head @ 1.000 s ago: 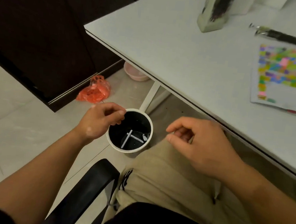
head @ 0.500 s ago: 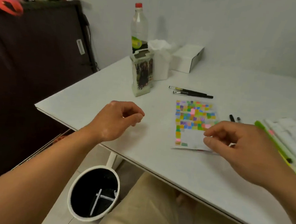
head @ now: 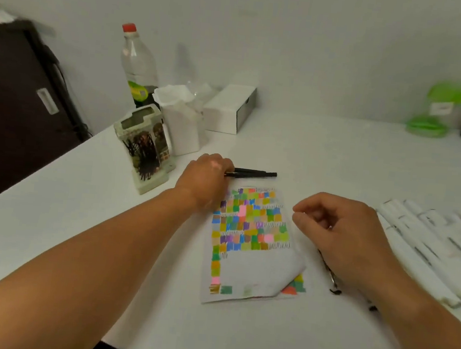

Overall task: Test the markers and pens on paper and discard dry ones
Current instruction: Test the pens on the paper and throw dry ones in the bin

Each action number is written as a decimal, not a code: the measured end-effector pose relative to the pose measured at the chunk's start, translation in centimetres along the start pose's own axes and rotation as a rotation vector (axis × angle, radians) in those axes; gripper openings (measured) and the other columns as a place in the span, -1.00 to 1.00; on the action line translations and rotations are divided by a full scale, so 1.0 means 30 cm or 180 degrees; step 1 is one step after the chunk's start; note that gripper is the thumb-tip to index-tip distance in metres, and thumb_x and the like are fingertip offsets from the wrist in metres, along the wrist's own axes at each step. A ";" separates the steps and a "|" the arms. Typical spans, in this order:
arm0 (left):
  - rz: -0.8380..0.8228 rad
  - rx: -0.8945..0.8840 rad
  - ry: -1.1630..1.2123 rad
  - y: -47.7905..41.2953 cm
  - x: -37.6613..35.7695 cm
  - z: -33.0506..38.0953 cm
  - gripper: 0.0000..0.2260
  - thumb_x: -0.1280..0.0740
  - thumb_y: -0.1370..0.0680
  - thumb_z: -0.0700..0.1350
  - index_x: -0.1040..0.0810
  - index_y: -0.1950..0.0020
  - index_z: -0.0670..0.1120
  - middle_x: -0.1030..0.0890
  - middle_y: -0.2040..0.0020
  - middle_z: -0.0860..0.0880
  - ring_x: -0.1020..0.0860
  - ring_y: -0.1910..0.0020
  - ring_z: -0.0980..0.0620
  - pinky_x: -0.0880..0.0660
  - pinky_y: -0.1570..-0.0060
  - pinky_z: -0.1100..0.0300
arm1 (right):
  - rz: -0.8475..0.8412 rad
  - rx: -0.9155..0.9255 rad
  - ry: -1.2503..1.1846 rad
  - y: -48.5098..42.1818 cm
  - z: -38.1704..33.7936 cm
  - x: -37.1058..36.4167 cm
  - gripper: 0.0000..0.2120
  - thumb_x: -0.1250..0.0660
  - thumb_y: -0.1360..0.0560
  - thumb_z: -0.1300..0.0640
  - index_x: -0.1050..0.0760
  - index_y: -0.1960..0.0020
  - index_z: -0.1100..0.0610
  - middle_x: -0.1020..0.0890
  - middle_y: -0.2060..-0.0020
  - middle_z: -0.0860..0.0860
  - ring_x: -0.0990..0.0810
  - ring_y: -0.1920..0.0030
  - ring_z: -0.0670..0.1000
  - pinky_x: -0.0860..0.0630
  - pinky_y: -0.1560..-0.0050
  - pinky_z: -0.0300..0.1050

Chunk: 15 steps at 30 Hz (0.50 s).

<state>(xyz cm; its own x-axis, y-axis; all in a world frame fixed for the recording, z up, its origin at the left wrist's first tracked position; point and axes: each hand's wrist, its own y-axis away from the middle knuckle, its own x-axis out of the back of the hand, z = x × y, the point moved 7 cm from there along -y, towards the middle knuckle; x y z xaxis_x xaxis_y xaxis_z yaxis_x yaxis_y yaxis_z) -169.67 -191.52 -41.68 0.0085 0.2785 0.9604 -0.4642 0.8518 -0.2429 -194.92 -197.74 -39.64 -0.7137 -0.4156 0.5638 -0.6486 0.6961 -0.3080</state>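
Black pens [head: 252,173]: two, side by side and touching, lying on the surface [head: 337,162] just beyond the left hand [head: 206,180]. Their near ends meet its fingers and the far ends run off toward the right hand's side. Step looks like picking up the next pen to test. To do it well, take one pen only and pinch the barrel, not the cap. The pair touches, so a sloppy grab probably rolls the second one away. Then uncap and scribble on a bare patch of the paper [head: 252,232], which lies between the two hands. The blank area is on the end nearer the body, and the rest is full of colour swatches. The corner of the sheet nearest the right wrist is curled up, so the free hand should likely pin the sheet before any stroke. Left hand: back to the camera, fingers curled down over the pen ends. Cannot tell if it grips one yet or only touches. Right hand [head: 341,235]: hovers just beside the paper's edge, fingers loosely curled, thumb and forefinger close together, nothing seen in it. More dark pens [head: 329,276] lie under and just beside that wrist, partly hidden. A row of white markers [head: 425,243] lies outboard of the right hand, apart from it.
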 end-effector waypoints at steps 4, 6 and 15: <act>-0.0074 -0.0110 0.0014 -0.021 -0.032 0.009 -0.80 -0.31 -0.62 -0.07 -0.59 -0.23 0.00 -0.59 -0.05 -0.02 -0.52 0.01 0.01 -0.52 -0.12 0.07 | 0.0035 -0.0038 -0.0050 -0.006 0.008 0.007 -0.89 -0.48 -0.44 0.02 -0.63 0.19 -0.18 -0.64 0.32 -0.20 -0.57 0.34 -0.11 -0.49 0.28 -0.39; -0.0092 -0.0137 0.0166 -0.022 -0.025 0.010 -0.79 -0.31 -0.63 -0.10 -0.59 -0.24 -0.03 -0.58 -0.07 -0.03 -0.52 0.00 0.02 -0.51 -0.12 0.12 | 0.0001 -0.0042 -0.0019 -0.004 0.008 -0.006 -0.90 -0.48 -0.44 0.02 -0.62 0.20 -0.17 -0.64 0.31 -0.21 -0.57 0.34 -0.15 -0.47 0.28 -0.43; -0.0244 -0.0900 0.1680 0.125 0.065 0.198 -0.87 -0.17 -0.67 -0.14 -0.41 -0.16 0.07 -0.54 0.05 0.17 -0.50 0.06 0.23 -0.42 0.20 0.44 | 0.0066 -0.0476 -0.0986 -0.013 0.024 -0.050 -0.75 -0.45 -0.50 0.00 -0.54 -0.15 -0.18 -0.67 0.33 -0.12 -0.60 0.40 -0.15 -0.47 0.38 -0.39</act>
<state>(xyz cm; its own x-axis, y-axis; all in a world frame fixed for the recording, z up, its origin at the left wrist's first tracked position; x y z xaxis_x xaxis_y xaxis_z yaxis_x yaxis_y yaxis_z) -176.65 -190.43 -39.89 0.5046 0.3328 0.7967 -0.1921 0.9429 -0.2721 -193.79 -197.81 -40.90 -0.7877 -0.5425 0.2919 -0.6034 0.7749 -0.1882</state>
